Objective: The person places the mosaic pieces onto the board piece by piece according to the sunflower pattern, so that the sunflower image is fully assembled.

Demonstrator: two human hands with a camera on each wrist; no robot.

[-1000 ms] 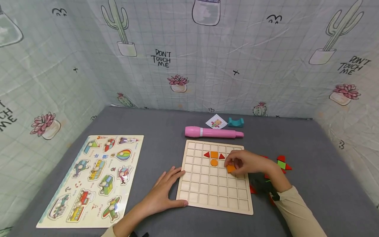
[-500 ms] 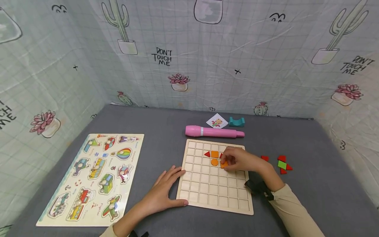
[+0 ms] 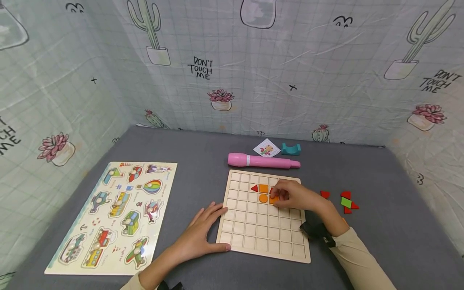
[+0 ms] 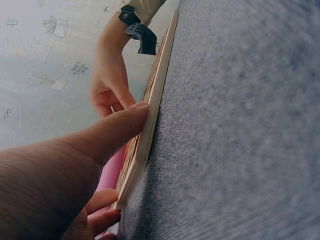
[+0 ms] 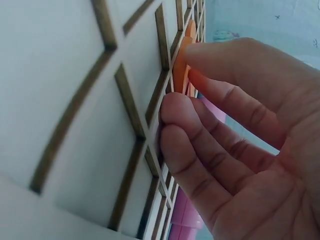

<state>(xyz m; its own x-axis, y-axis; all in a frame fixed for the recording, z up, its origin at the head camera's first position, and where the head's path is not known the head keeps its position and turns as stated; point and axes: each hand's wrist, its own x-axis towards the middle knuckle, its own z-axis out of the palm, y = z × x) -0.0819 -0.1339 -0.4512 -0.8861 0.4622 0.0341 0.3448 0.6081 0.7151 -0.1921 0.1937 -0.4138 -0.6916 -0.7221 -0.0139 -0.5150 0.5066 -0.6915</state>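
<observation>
A wooden grid board lies on the grey cloth. My right hand pinches an orange square tile at a cell of the board; in the right wrist view, the thumb is on the tile and the other fingertips are at the grid. Just left of it sits an orange round tile. Above that, an orange square has a red triangle on its left; another red triangle is mostly hidden by my right hand. My left hand, fingers spread, touches the board's left edge and near corner.
Behind the board lie a pink pen-like stick, a pattern card and a teal holder. Red tiles and a green tile lie right. A picture puzzle board lies left.
My right hand has carried the orange square tile left and slightly away, to beside the round tile, and has stayed there over the last half second. My left hand keeps its place.
</observation>
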